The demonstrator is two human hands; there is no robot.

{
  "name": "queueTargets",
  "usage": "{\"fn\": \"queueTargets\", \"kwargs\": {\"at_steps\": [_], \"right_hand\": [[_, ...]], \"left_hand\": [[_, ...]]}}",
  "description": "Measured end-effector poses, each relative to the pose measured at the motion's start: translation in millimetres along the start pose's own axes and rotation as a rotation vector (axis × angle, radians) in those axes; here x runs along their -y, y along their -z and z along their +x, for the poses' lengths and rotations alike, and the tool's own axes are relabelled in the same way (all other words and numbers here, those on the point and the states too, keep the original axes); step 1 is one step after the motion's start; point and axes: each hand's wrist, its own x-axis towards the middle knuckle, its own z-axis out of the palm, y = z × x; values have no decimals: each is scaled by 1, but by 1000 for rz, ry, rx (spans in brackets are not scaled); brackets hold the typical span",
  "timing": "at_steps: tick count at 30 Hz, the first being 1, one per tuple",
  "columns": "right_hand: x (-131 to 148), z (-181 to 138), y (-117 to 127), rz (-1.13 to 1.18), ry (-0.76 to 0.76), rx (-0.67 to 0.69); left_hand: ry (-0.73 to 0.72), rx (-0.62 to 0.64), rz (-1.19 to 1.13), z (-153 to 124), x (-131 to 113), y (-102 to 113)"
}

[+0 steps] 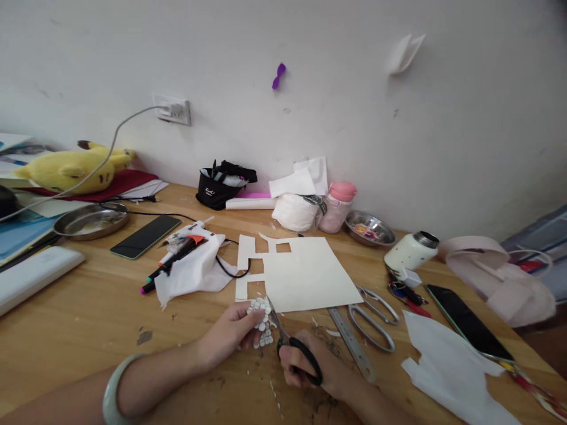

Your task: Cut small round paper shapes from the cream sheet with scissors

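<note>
One camera sits on the person's head and looks forward and down, across the tabletop (110, 313) toward the wall (221, 47); the hands (234, 330) appear near, lower middle.

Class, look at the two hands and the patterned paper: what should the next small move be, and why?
Probably one short snip along the outline of the patterned paper: the left hand pinches it, while the right hand holds the black-handled scissors with their blades close to its edge.
</note>
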Motion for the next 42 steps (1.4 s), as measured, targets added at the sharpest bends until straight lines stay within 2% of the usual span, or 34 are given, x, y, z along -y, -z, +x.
{"fn": "queueTargets", "kwargs": {"at_steps": [15, 21, 27, 36, 42], "right_hand": [[5, -2, -2, -80, 10, -44], [2, 1, -2, -81, 26, -63], [5, 0, -3, -48, 4, -49], [5, -4, -1, -37, 16, 15], [8, -3, -1, -37, 19, 3]], "left_hand": [[-13, 17, -27, 1, 0, -1], [27, -39, -38, 0, -1, 0], [-33, -68, -98, 2, 3, 2], [-35, -58, -11, 4, 6, 2], [-2, -46, 27, 2, 5, 2]]}}
